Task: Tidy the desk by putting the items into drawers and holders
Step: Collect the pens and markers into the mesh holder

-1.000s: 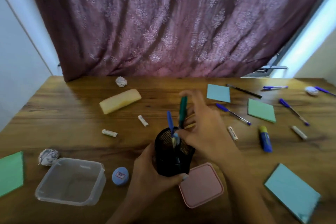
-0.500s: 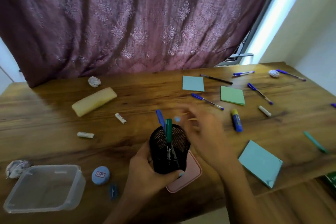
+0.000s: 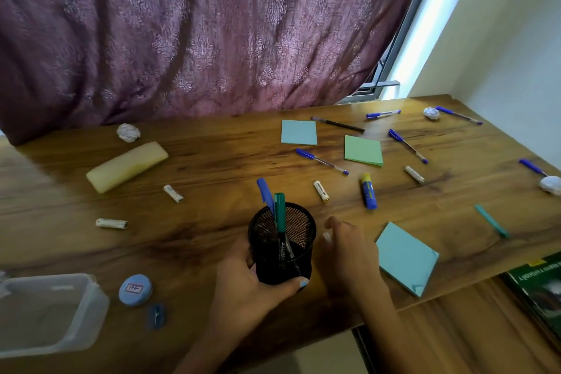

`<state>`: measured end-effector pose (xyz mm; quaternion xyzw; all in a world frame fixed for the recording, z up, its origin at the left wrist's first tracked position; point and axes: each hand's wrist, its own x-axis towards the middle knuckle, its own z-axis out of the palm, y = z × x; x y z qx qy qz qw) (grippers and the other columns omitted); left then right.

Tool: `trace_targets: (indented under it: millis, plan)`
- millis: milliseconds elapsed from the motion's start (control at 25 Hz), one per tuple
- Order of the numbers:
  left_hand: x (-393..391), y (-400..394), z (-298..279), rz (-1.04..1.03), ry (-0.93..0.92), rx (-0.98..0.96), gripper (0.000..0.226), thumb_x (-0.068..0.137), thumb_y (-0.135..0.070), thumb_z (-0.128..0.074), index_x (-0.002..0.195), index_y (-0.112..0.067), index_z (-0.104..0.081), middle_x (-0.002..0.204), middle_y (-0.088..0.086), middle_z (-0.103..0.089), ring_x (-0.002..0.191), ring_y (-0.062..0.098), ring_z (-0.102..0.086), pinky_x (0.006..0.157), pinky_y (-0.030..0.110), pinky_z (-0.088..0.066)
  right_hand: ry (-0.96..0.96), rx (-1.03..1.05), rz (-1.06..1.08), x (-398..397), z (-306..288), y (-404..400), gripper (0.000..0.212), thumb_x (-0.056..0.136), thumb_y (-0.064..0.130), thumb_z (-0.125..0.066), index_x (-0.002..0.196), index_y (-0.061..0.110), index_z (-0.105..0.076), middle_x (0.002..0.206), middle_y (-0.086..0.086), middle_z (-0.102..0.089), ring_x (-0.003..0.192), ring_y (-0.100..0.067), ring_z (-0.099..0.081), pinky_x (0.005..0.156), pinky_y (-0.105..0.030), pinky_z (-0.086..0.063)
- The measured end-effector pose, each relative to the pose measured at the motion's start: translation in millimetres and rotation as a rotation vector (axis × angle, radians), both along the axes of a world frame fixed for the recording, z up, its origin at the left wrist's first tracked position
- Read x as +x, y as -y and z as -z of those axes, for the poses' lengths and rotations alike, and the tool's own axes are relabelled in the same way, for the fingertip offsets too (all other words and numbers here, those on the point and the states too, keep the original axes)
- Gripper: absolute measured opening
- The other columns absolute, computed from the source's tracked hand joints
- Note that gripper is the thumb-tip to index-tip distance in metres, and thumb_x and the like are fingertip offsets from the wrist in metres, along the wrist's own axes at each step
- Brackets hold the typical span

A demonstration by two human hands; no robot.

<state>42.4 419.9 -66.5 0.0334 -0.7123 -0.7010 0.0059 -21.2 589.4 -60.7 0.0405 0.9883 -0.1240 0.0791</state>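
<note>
From the head camera, the left hand (image 3: 243, 285) grips the black mesh pen holder (image 3: 282, 244), fingers and thumb curled round its lower wall, on the wooden desk (image 3: 212, 167). A green marker (image 3: 280, 222) and a blue pen (image 3: 266, 193) stand inside the holder. Just right of the holder, the right hand (image 3: 349, 255) hovers with loose fingers, holding nothing. A blue notepad (image 3: 405, 256) lies right of the holder; a glue stick (image 3: 368, 191) lies behind it to the right.
</note>
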Motion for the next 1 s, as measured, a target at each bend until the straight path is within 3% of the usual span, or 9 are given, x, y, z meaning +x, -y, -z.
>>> trace_targets:
  millis: [120,200,280,400,600,720,800,920,1000]
  plan:
    - [1.3,-0.2,-0.6,0.016,-0.014,-0.013,0.073,0.047,0.007,-0.088,0.102,-0.027,-0.054,0.095,-0.03,-0.067,0.092,-0.011,-0.064,0.078,0.008,-0.05,-0.164,-0.147,0.07,1.6,-9.1,-5.5,0.032,0.092,0.024,-0.053,0.124,0.023,-0.051,0.1,-0.001,-0.062,0.087,-0.016,-0.06,0.07,-0.029,-0.049]
    - [2.8,3.4,0.4,0.001,-0.013,-0.024,0.076,0.04,-0.012,-0.091,0.105,-0.028,-0.055,0.1,-0.025,-0.068,0.096,-0.006,-0.065,0.083,0.013,-0.051,-0.46,-0.454,0.113,7.1,-33.1,-7.1,0.03,0.091,0.02,-0.057,0.12,0.023,-0.059,0.091,0.002,-0.062,0.079,-0.008,-0.06,0.069,-0.026,-0.052]
    - [5.2,6.8,-1.4,-0.01,-0.017,-0.032,0.077,0.036,-0.022,-0.089,0.106,-0.028,-0.055,0.099,-0.027,-0.068,0.095,-0.008,-0.064,0.08,0.01,-0.05,-0.682,-0.75,0.066,17.8,-66.6,-0.4,0.026,0.088,0.013,-0.062,0.111,0.024,-0.063,0.088,0.004,-0.063,0.079,-0.003,-0.062,0.067,-0.012,-0.05]
    - [8.7,10.9,-8.6,-0.012,-0.052,-0.101,0.071,0.046,0.002,-0.09,0.099,-0.03,-0.054,0.088,-0.037,-0.065,0.087,-0.017,-0.061,0.073,0.001,-0.046,-0.642,-0.971,-0.117,32.4,-100.6,22.1,0.028,0.082,0.006,-0.068,0.103,0.025,-0.066,0.09,0.011,-0.068,0.083,0.0,-0.065,0.066,-0.006,-0.048]
    - [15.8,25.2,-12.0,-0.073,-0.066,-0.165,0.067,0.041,-0.026,-0.087,0.098,-0.038,-0.054,0.096,-0.039,-0.062,0.091,-0.017,-0.059,0.071,-0.001,-0.043,-0.41,-0.706,-0.352,32.2,-89.1,51.8,0.029,0.082,0.008,-0.068,0.103,0.028,-0.071,0.087,0.016,-0.068,0.088,0.003,-0.063,0.071,-0.005,-0.049]
    - [21.3,31.2,-12.5,-0.094,-0.075,-0.192,0.069,0.049,-0.012,-0.09,0.098,-0.039,-0.052,0.096,-0.043,-0.059,0.094,-0.019,-0.056,0.07,-0.002,-0.042,-0.363,-0.593,-0.441,29.2,-81.9,63.7,0.024,0.083,0.01,-0.068,0.103,0.022,-0.073,0.091,0.013,-0.068,0.087,0.004,-0.061,0.072,-0.001,-0.045]
    - [25.9,36.2,-11.5,-0.101,-0.077,-0.21,0.072,0.048,-0.017,-0.09,0.103,-0.04,-0.051,0.1,-0.04,-0.06,0.096,-0.018,-0.057,0.071,-0.001,-0.043,-0.302,-0.539,-0.512,28.2,-79.5,71.4,0.023,0.084,0.009,-0.067,0.102,0.021,-0.074,0.093,0.015,-0.064,0.079,0.009,-0.06,0.072,0.002,-0.041]
    - [34.4,47.4,-11.3,-0.168,-0.055,-0.228,0.074,0.041,-0.036,-0.086,0.106,-0.044,-0.051,0.099,-0.029,-0.065,0.098,-0.015,-0.058,0.074,0.001,-0.045,-0.34,-0.623,-0.476,30.6,-80.2,79.4,0.023,0.085,0.011,-0.065,0.105,0.022,-0.071,0.093,0.018,-0.061,0.086,0.008,-0.06,0.073,-0.001,-0.045]
    - [40.8,59.2,-15.2,-0.233,-0.07,-0.247,0.078,0.042,-0.031,-0.09,0.109,-0.042,-0.052,0.1,-0.028,-0.066,0.1,-0.014,-0.058,0.078,0.002,-0.046,-0.443,-0.727,-0.331,28.7,-81.8,82.0,0.024,0.087,0.012,-0.063,0.106,0.025,-0.069,0.094,0.016,-0.064,0.088,0.003,-0.062,0.074,-0.007,-0.049]
